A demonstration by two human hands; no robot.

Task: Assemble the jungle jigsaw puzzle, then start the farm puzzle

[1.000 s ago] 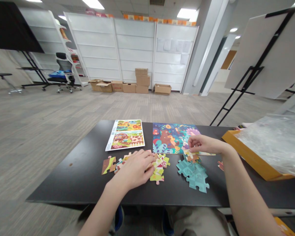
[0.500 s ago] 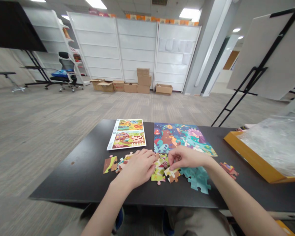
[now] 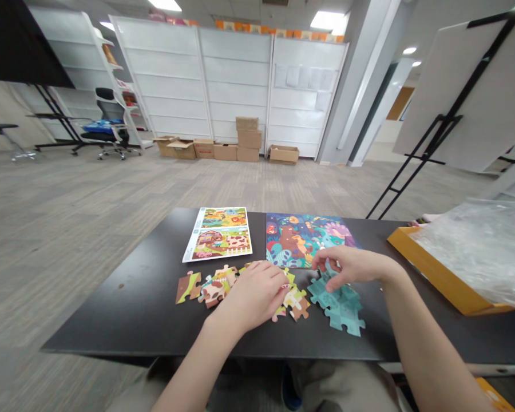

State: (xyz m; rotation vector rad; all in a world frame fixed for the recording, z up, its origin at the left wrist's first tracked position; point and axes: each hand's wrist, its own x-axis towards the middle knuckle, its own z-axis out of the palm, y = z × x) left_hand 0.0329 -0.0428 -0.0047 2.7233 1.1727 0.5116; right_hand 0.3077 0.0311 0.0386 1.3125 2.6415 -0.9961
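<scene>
My left hand point(image 3: 261, 292) rests over a pile of colourful puzzle pieces point(image 3: 300, 304), its fingers bent together; what they hold, if anything, is hidden. Just above a heap of teal pieces point(image 3: 343, 312), my right hand point(image 3: 337, 268) has its thumb and fingers apart, with nothing seen between them. A brown and green piece point(image 3: 187, 288) lies at the left end of the pile, beside a cow-patterned piece point(image 3: 214, 292). Behind lie a white picture sheet point(image 3: 218, 233) with farm and animal scenes and a dark blue forest picture point(image 3: 292, 240).
A yellow box point(image 3: 446, 274) with clear plastic wrap point(image 3: 480, 252) stands at the right of the black table point(image 3: 124, 309). Beyond the table are an easel stand point(image 3: 438, 131), cardboard boxes point(image 3: 249, 139) and an office chair point(image 3: 107, 123).
My right hand has moved right, off the yellow and brown pieces to above the teal ones, and its fingers have opened. My left hand has shifted slightly right over the pile.
</scene>
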